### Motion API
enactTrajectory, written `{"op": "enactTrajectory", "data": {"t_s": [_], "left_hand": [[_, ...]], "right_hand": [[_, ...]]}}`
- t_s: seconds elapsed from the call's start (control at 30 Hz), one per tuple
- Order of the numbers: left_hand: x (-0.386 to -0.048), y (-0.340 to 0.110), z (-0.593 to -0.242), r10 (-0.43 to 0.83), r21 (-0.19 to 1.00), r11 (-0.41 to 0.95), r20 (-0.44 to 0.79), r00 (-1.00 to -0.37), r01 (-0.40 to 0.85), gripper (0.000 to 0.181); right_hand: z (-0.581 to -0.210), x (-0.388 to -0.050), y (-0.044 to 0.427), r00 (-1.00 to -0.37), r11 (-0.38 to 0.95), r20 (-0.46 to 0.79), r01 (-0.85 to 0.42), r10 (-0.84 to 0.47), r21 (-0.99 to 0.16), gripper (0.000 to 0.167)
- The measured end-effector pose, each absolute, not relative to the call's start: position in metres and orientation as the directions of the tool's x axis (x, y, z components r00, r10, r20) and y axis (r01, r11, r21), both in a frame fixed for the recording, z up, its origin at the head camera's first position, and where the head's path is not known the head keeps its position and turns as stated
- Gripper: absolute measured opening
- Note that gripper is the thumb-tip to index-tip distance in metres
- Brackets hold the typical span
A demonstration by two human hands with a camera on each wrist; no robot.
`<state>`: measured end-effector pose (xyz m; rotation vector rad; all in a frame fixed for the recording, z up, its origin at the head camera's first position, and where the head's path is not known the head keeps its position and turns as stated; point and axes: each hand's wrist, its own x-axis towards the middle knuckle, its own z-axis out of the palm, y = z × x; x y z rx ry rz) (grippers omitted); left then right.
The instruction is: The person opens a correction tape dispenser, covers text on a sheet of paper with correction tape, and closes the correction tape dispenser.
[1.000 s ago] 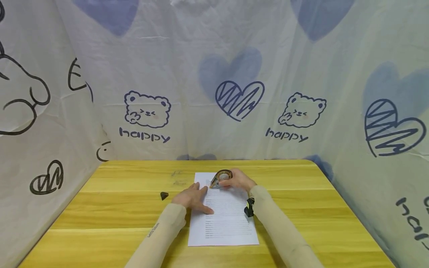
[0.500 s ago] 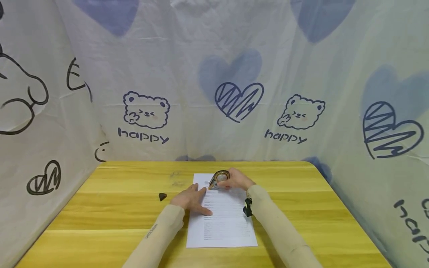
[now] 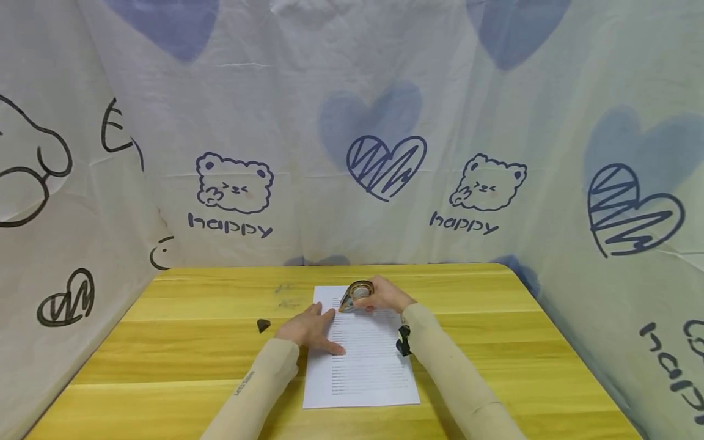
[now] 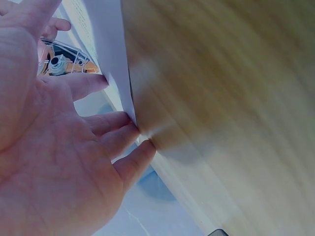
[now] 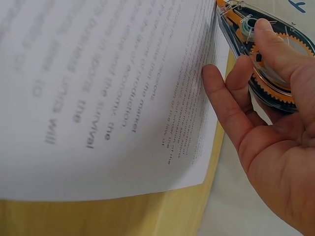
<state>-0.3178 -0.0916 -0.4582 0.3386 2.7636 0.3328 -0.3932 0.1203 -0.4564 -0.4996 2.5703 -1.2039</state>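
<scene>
A printed sheet of paper (image 3: 374, 360) lies on the table, its lines of text also large in the right wrist view. My left hand (image 3: 309, 330) rests on the sheet's left side with the fingers spread; in the left wrist view its fingertips touch the paper edge and tabletop. Between thumb and fingers my right hand (image 3: 386, 296) pinches a correction tape dispenser (image 3: 356, 294), clear-bodied with orange gears in the right wrist view. The dispenser's orange tip meets the paper near the upper left of the text, close to the left index finger.
A small dark cap-like piece (image 3: 263, 325) lies on the wooden table (image 3: 181, 354) left of the left hand. Faint grey smudges mark the wood behind it. White curtain (image 3: 308, 183) printed with hearts and bears surrounds the back and sides.
The whole scene has shifted slightly left and down in the head view. Both hands and the dispenser keep nearly the same place on the paper.
</scene>
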Motion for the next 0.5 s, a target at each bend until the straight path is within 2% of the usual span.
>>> {"op": "enactTrajectory", "data": {"t_s": [0.5], "left_hand": [[-0.3186, -0.0937, -0.4611, 0.290, 0.257, 0.941, -0.271, -0.918, 0.222, 0.105]], "right_hand": [[-0.4581, -0.3956, 0.1218, -0.903, 0.595, -0.106, -0.182, -0.416, -0.783, 0.022]]}}
